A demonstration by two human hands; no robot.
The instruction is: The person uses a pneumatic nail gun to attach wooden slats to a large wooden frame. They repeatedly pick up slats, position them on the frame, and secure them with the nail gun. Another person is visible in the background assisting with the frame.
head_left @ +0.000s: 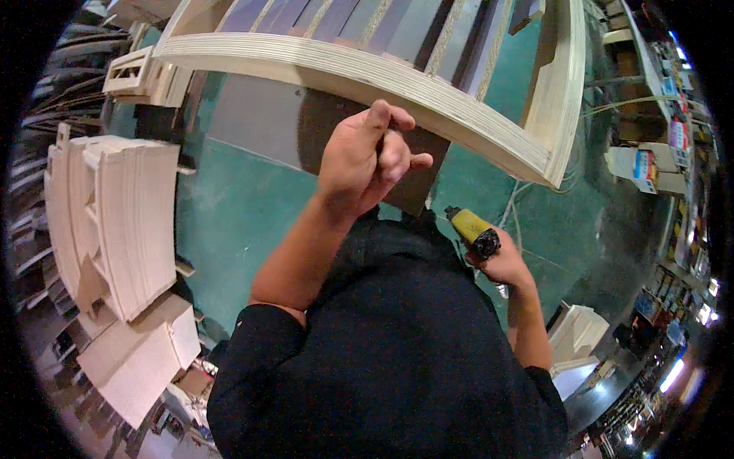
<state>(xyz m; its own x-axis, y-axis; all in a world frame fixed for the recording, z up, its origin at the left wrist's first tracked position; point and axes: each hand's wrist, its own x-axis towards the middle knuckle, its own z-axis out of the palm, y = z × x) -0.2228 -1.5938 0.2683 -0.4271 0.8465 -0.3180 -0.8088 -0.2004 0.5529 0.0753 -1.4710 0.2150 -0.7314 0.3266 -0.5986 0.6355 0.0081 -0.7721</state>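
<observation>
My left hand [367, 157] is raised in front of my chest, just short of the near rail of a pale plywood frame [367, 73]. Its fingers are curled, with the thumb pressed in against them; whatever they may pinch is hidden. Low at my right side, my right hand [506, 264] grips a yellow and black nail gun [472, 228], whose dark nose points away toward the frame. Inside the frame run several slats [372, 23] with rough, speckled edges.
Stacked curved plywood parts [138, 222] stand on the left, with a pale box-like panel [145, 352] nearer. Thin hoses [516, 218] lie on the green floor [237, 206] to the right. Cartons [646, 168] sit at the far right. More pale wood pieces [577, 333] are behind my right arm.
</observation>
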